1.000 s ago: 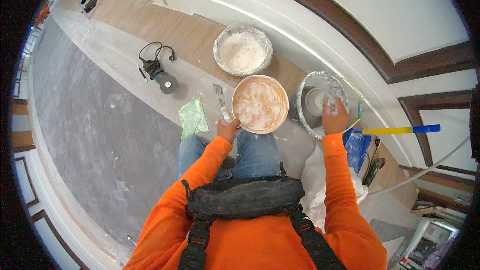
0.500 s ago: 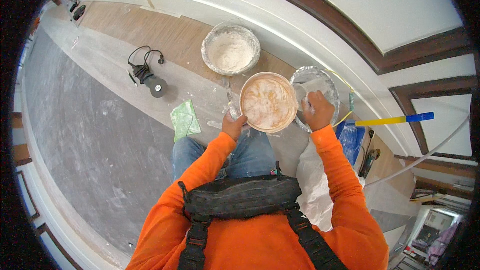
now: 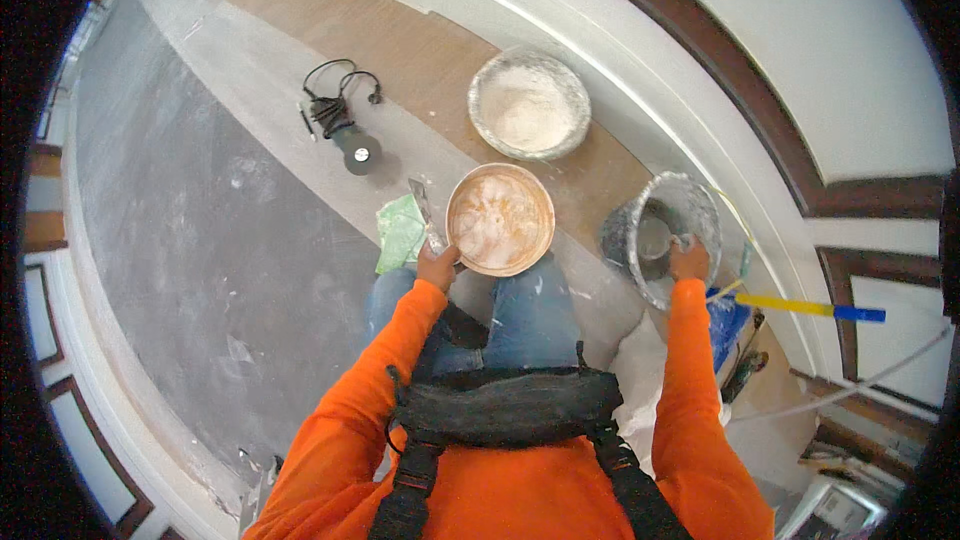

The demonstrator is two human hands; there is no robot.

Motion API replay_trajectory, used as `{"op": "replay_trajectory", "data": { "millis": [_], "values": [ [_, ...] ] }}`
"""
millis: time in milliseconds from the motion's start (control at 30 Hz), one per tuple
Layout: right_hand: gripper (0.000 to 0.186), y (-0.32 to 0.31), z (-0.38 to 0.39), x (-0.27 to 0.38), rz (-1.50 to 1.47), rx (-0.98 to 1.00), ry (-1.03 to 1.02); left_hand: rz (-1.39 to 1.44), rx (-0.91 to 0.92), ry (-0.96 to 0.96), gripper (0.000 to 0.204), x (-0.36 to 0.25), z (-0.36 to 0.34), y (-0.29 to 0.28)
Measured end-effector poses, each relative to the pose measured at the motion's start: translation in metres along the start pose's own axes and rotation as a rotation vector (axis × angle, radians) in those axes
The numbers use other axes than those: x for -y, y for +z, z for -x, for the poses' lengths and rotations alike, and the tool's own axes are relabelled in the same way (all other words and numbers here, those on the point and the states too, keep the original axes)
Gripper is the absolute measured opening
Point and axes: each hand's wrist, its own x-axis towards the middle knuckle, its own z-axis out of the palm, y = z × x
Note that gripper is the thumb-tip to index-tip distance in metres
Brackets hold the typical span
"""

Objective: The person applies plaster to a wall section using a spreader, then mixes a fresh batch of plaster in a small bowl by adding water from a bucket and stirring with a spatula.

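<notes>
My left hand [image 3: 437,265] grips the side of a round bowl [image 3: 500,220] above my knees. Pale powder and wet orange-brown patches fill the bowl. A putty knife [image 3: 422,205] rises from the same hand, its blade beside the bowl's left rim; I cannot tell exactly how the fingers share the two. My right hand [image 3: 688,258] reaches into the mouth of a smeared grey bucket [image 3: 622,240], fingers closed on a clear plastic cup [image 3: 655,237]. The cup is partly hidden by the hand and blurred inside the bucket.
A tub of white powder [image 3: 530,105] stands beyond the bowl. To the left lie a corded power tool [image 3: 350,140] and a green packet [image 3: 400,230]. A yellow-and-blue handle [image 3: 810,307] and a blue dustpan-like thing [image 3: 727,325] are right of the bucket, along the white wall [image 3: 700,110].
My right hand has moved with the cup from beside the bowl into the bucket. My left hand still holds the bowl, and the putty knife stands out more clearly. The view has shifted.
</notes>
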Motion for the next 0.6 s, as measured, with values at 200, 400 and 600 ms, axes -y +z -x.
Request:
{"op": "replay_trajectory", "data": {
  "millis": [200,400,600],
  "values": [
    [0.022,-0.043,-0.008,0.180,-0.479,0.214,-0.168,0.076,-0.132,0.017,0.045,0.006,-0.039,-0.074],
    [0.019,0.033,-0.006,0.302,-0.587,0.467,-0.414,-0.189,-0.075,0.073,0.044,0.028,-0.075,-0.093],
    [0.021,0.067,-0.060,0.352,-0.574,0.214,-0.295,-0.156,-0.172,0.063,0.046,0.088,-0.125,-0.102]
  ]
}}
